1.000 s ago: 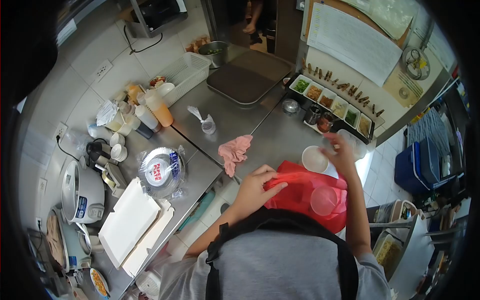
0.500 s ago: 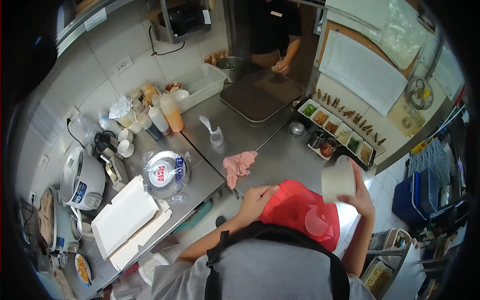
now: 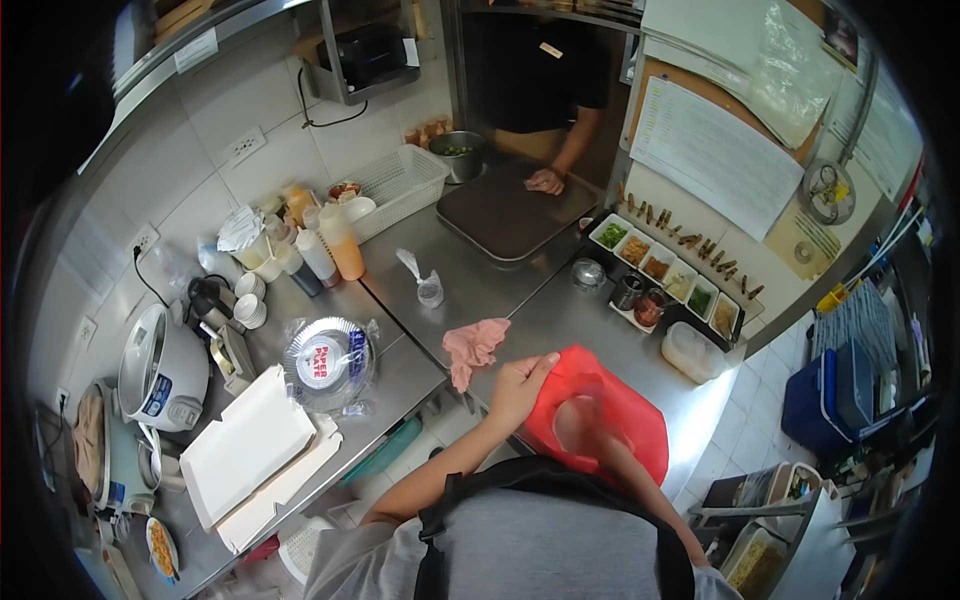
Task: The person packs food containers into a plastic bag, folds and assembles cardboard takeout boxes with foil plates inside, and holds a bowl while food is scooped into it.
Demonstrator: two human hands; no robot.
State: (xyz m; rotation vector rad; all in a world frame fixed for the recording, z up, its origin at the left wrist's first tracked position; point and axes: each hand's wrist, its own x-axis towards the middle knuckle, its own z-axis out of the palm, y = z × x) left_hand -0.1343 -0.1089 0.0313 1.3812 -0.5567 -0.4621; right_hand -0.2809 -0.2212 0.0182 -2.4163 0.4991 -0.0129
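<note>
My left hand (image 3: 522, 388) pinches the upper left edge of a red bag (image 3: 640, 425), which I hold in front of my chest over the counter edge. My right hand (image 3: 598, 435) reaches into the bag; it is blurred and its fingers do not show clearly. Beside it in the bag is a round translucent lid or cup (image 3: 574, 424). A whitish translucent tub (image 3: 694, 352) stands on the counter to the right of the bag. Left of my left hand, a crumpled pink cloth (image 3: 475, 350) lies on the steel.
Across the counter a person's hand (image 3: 546, 181) is over a brown tray (image 3: 510, 220). A row of topping containers (image 3: 665, 272) runs along the right. Squeeze bottles (image 3: 342, 243), wrapped paper plates (image 3: 325, 360), white cardboard (image 3: 250, 445) and a rice cooker (image 3: 165, 365) stand left.
The tub has left my right hand and now stands on the counter. My right hand has moved down and left into the red bag. The other person's hand has come onto the tray.
</note>
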